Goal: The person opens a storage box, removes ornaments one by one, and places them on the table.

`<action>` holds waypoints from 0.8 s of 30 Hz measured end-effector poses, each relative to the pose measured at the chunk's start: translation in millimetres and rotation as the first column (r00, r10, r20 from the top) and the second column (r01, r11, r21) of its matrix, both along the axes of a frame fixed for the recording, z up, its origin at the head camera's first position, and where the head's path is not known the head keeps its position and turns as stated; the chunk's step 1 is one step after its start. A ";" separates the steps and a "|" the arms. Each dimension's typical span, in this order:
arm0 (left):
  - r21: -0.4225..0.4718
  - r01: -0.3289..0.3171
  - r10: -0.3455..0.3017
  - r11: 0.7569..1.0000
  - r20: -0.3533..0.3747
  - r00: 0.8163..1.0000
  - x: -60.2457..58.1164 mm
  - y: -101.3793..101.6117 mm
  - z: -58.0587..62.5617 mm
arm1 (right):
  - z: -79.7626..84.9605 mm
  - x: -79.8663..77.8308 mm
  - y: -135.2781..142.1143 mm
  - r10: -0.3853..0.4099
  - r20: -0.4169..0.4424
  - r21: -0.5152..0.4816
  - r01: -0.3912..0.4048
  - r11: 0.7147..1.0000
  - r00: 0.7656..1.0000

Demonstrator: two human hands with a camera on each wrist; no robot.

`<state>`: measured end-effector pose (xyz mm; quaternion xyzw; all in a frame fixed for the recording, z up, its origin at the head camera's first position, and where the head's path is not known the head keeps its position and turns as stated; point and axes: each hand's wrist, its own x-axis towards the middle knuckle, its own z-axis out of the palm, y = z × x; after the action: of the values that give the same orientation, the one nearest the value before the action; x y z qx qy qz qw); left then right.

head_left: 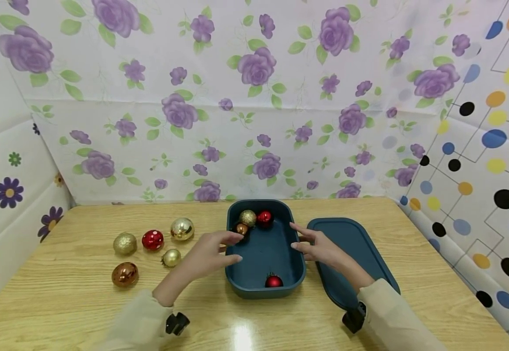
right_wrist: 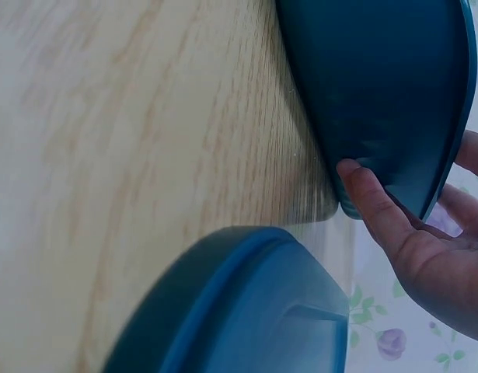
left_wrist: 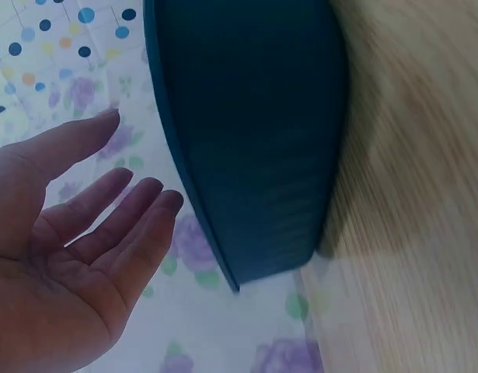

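Note:
A dark blue box (head_left: 261, 258) stands on the table with several Christmas baubles in it. A gold glitter bauble (head_left: 247, 218), a red bauble (head_left: 264, 217) and a copper bauble (head_left: 241, 228) lie at its far left; another red bauble (head_left: 274, 280) is by the near wall. My left hand (head_left: 212, 253) hovers at the left rim, fingers relaxed and holding nothing; the left wrist view shows it apart from the box's wall (left_wrist: 250, 140). At the right rim, my right hand (head_left: 318, 246) has loosely extended fingers. One fingertip touches the outer wall (right_wrist: 371, 85) in the right wrist view.
Left of the box lie a gold glitter bauble (head_left: 125, 243), a spotted red bauble (head_left: 152, 240), a shiny gold bauble (head_left: 182, 229), a small gold bauble (head_left: 171, 258) and a copper bauble (head_left: 125, 274). A blue lid (head_left: 344, 234) lies flat at right, partly under my right forearm.

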<state>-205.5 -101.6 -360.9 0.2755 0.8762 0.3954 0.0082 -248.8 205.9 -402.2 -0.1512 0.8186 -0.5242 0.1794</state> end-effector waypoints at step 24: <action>-0.243 0.288 -0.265 0.926 0.124 0.956 -5.7 70.5 -22.7 | 1.8 1.4 -0.7 -0.007 0.011 -0.005 0.007 1.000 1.000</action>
<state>-211.2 -31.1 -383.6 0.3750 0.8713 0.2844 0.1388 -247.4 205.2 -400.4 -0.1460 0.8168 -0.5277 0.1818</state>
